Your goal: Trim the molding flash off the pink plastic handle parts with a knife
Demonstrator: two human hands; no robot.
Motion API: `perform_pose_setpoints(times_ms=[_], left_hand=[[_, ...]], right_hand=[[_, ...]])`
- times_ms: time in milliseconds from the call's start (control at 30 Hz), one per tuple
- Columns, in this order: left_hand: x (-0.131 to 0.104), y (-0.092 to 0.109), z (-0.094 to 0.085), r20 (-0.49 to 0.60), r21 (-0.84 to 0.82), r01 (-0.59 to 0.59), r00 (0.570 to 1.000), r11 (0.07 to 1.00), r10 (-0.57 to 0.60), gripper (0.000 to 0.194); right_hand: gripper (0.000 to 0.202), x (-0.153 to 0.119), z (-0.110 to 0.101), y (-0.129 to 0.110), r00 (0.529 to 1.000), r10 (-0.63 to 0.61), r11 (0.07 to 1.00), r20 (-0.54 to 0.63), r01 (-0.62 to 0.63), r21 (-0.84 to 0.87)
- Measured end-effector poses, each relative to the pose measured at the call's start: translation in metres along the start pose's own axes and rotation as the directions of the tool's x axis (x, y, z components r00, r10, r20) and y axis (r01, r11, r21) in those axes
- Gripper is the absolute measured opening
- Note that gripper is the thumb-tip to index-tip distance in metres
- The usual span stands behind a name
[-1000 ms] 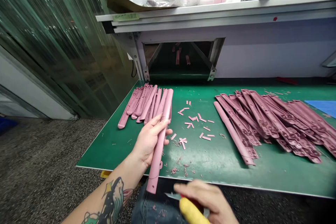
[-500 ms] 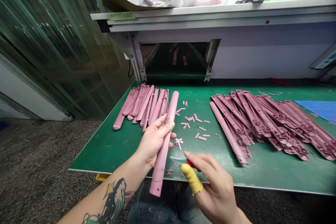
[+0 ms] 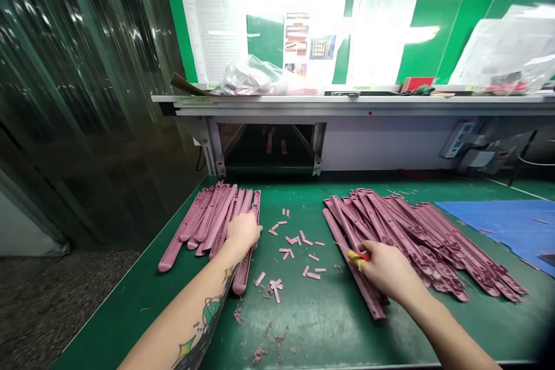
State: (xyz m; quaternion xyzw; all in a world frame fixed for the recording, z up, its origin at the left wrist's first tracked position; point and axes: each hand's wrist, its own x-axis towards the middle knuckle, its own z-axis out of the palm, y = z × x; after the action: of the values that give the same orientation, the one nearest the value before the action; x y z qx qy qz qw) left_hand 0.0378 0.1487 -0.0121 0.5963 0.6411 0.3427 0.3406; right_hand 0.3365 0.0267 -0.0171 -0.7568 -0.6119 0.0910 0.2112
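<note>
In the head view my left hand (image 3: 244, 230) is over the right side of the left-hand pile of long pink plastic strips (image 3: 184, 225). Its fingers close around one pink strip (image 3: 241, 277), whose channelled side faces up; the fingertips are partly hidden. My right hand (image 3: 388, 266), with a yellow cot on the thumb, grips a red-handled tool (image 3: 365, 255). A thin metal tip points left from it. This hand reaches over the near-left edge of the right-hand pile of pink strips (image 3: 416, 231), above a smooth strip (image 3: 340, 237); whether it touches that strip I cannot tell.
Several small pink offcuts (image 3: 289, 253) and shavings (image 3: 259, 354) lie between the piles on the green table (image 3: 312, 324). A blue sheet (image 3: 489, 219) is at the right. Behind stands a conveyor opening (image 3: 269, 153) below a shelf (image 3: 303, 101) with bags and papers.
My left hand has carried the smooth strip from the middle to the left-hand pile. My right hand has moved right to the other pile with its tool. The view has tilted up.
</note>
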Motion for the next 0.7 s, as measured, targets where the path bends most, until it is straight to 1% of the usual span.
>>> perform_pose_setpoints(times_ms=[67,100,133,200,267,333,433,467,500,567,600,700], left_hand=[[0.011,0.004,-0.006,0.029,0.022,0.045,0.999,0.999,-0.046,0.035],[0.013,0.007,-0.009,0.044,0.014,0.059,0.997,0.998,-0.059,0.035],[0.012,0.010,-0.014,0.059,-0.004,0.067,0.996,0.998,-0.067,0.034],[0.000,0.015,-0.024,0.097,-0.080,0.072,0.993,0.994,-0.064,0.033],[-0.027,0.018,-0.034,0.153,-0.199,0.070,0.987,0.978,-0.039,0.034],[-0.066,0.018,-0.039,0.233,-0.331,0.088,0.972,0.940,-0.008,0.040],[-0.130,0.013,-0.038,0.371,-0.444,0.189,0.928,0.876,-0.013,0.043],[-0.148,0.011,-0.036,0.414,-0.490,0.262,0.909,0.831,-0.042,0.043],[-0.162,0.009,-0.034,0.461,-0.541,0.348,0.884,0.766,-0.076,0.043],[-0.181,0.007,-0.031,0.522,-0.601,0.460,0.845,0.653,-0.114,0.042],[-0.186,0.007,-0.031,0.543,-0.616,0.491,0.831,0.616,-0.120,0.042],[-0.190,0.005,-0.030,0.578,-0.624,0.531,0.808,0.573,-0.120,0.041]], right_hand=[[0.032,0.001,-0.002,0.003,1.000,-0.005,1.000,-0.024,0.005,0.000],[0.035,-0.001,-0.002,0.001,1.000,-0.015,1.000,-0.027,0.015,0.008],[0.033,-0.005,-0.003,-0.002,0.999,-0.044,0.999,-0.023,0.044,0.031],[0.024,-0.019,-0.003,-0.013,0.985,-0.172,0.977,-0.007,0.172,0.128],[0.022,-0.035,-0.003,-0.027,0.941,-0.338,0.904,-0.020,0.330,0.271],[0.020,-0.052,0.000,-0.043,0.895,-0.440,0.813,-0.074,0.432,0.390],[0.022,-0.068,0.007,-0.069,0.872,-0.461,0.735,-0.167,0.481,0.478],[0.023,-0.070,0.009,-0.076,0.861,-0.466,0.713,-0.202,0.501,0.490],[0.022,-0.072,0.011,-0.083,0.847,-0.475,0.692,-0.238,0.527,0.493],[0.022,-0.073,0.015,-0.093,0.815,-0.493,0.669,-0.304,0.579,0.466],[0.022,-0.073,0.016,-0.096,0.800,-0.503,0.669,-0.327,0.600,0.438],[0.023,-0.073,0.018,-0.100,0.778,-0.525,0.700,-0.344,0.625,0.346]])
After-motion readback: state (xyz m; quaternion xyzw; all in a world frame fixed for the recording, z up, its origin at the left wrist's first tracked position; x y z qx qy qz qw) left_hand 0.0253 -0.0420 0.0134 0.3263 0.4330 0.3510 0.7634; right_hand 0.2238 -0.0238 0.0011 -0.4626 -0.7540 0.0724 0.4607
